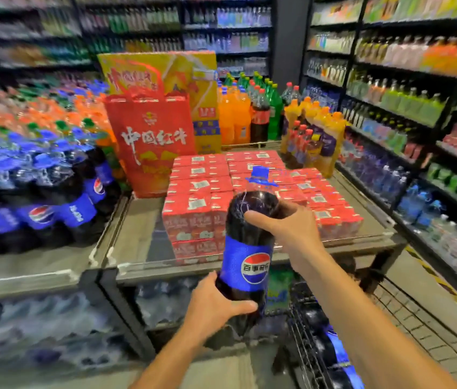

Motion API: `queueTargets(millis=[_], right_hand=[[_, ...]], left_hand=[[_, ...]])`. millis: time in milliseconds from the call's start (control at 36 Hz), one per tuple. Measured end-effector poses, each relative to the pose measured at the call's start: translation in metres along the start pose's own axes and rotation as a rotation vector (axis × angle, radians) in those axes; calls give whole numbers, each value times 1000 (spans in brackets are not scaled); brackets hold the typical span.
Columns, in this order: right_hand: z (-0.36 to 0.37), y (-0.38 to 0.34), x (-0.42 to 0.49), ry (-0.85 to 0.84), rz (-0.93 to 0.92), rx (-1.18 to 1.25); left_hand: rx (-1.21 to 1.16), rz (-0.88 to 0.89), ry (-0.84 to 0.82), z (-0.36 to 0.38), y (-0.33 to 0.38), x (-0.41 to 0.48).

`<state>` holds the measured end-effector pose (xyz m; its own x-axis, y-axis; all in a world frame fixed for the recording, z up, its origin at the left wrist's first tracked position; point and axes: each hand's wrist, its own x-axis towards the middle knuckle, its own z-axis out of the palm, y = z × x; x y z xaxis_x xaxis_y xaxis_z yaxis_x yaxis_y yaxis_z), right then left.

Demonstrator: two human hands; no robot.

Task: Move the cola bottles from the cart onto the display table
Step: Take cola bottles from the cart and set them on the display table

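A large cola bottle (249, 248) with a blue cap and blue label is held upright in the air in front of the display table (137, 237). My left hand (219, 304) grips its base from below. My right hand (289, 223) wraps its dark shoulder from the right. The wire cart (306, 341) stands at lower right, below the bottle, with more blue-labelled cola bottles (336, 357) lying inside. Rows of the same cola bottles (61, 197) stand on the adjoining table at the left.
Stacked red drink cartons (202, 209) fill the middle of the display table, with a red gift bag (148, 147) and a yellow box (193, 80) behind. Orange and green soda bottles (238, 113) stand further back. Stocked shelves (407, 113) line the right aisle.
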<state>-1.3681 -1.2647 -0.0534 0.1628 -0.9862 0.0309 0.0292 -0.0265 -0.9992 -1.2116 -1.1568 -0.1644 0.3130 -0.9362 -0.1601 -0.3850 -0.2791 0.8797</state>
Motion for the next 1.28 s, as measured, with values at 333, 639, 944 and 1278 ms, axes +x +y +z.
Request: queueTargets(millis=[333, 639, 944, 1278], right_hand=[[144, -19, -32, -396, -79, 47], [307, -40, -72, -645, -172, 14], [468, -57, -133, -818, -138, 14], [590, -59, -177, -985, -68, 72]], left_hand=[[-152, -95, 351, -102, -44, -68], [-206, -175, 592, -225, -98, -109], [-227, -229, 736, -362, -159, -156], [-248, -285, 894, -457, -216, -187]])
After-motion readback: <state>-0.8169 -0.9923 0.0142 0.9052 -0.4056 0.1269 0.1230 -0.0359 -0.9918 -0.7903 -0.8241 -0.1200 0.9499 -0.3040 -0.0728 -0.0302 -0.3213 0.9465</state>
